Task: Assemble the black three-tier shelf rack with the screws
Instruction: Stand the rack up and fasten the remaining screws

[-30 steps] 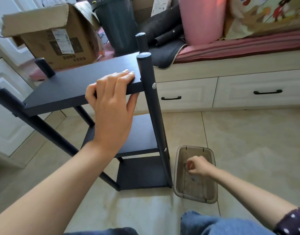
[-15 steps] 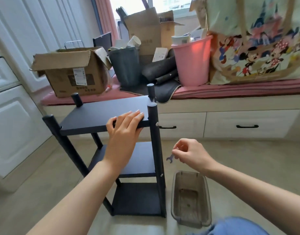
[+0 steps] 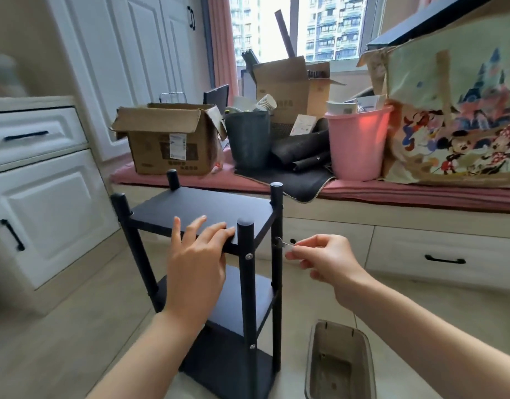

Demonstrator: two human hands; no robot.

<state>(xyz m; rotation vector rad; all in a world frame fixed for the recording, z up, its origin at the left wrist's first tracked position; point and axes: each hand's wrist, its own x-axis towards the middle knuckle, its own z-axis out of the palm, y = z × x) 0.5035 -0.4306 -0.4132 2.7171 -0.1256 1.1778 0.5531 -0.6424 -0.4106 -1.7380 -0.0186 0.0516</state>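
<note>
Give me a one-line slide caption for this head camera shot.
Left hand steadies the black three-tier shelf rack while the right hand brings a small silver wrench to its rear post.

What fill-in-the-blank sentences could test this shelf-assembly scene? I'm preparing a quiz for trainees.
1. The left hand rests on the rack's ____ shelf.
2. The right hand pinches a small ____ against a black post.
3. The clear plastic tray sits on the ____, right of the rack.
4. The bucket on the window bench is ____.

Missing words: top; wrench; floor; pink
</note>
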